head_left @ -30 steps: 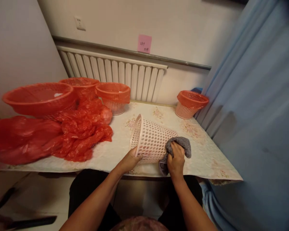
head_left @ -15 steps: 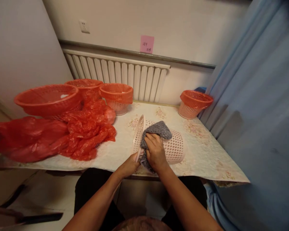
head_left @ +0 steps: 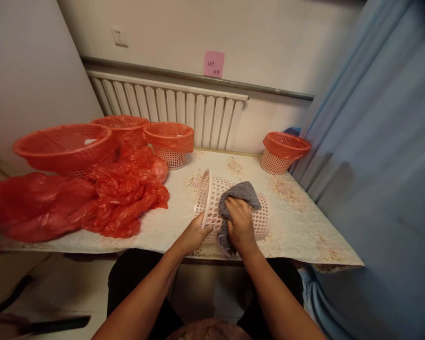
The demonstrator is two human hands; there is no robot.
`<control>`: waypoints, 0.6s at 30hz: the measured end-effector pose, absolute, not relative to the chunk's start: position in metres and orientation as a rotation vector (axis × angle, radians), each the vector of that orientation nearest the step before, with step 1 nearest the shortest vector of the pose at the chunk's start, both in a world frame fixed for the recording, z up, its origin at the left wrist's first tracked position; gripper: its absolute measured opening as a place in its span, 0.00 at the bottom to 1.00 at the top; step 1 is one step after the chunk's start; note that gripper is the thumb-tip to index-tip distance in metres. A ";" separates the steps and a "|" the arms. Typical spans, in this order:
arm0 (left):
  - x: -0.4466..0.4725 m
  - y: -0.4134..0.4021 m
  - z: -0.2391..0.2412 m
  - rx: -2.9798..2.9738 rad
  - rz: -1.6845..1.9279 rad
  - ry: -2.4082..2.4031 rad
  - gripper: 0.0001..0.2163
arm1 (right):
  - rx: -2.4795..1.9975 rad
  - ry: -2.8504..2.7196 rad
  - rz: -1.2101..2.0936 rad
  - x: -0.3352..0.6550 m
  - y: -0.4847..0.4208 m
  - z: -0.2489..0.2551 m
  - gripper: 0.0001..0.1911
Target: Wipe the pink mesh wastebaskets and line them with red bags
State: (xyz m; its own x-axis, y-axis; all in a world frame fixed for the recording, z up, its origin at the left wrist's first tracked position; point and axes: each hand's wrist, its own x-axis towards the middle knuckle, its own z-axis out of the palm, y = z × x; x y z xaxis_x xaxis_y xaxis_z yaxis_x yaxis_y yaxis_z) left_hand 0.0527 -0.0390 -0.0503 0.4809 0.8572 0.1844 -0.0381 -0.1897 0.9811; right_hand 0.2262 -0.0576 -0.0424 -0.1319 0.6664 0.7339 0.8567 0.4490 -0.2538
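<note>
A pale pink perforated basket lies on its side on the table, its open mouth turned left. My left hand grips the basket's rim at the near edge. My right hand presses a grey cloth flat against the basket's side, fingers closed over the cloth.
A heap of red plastic bags covers the table's left part. Several bag-lined baskets stand behind: a wide one, one by the radiator, one at the far right. A blue curtain hangs on the right.
My right hand slid the grey cloth from the basket's right end up over its side, then a little back toward the middle. My left hand stayed on the rim.
</note>
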 end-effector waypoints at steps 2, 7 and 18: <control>0.051 -0.041 -0.053 1.551 0.939 0.751 0.22 | -1.349 -1.767 -0.319 0.258 -0.051 -0.050 0.30; 0.051 -0.039 -0.059 1.594 0.947 0.783 0.20 | -1.510 -1.556 -0.406 0.318 -0.057 -0.081 0.26; 0.051 -0.035 -0.065 1.596 0.926 0.674 0.21 | -1.172 -1.854 -0.271 0.205 -0.091 -0.088 0.33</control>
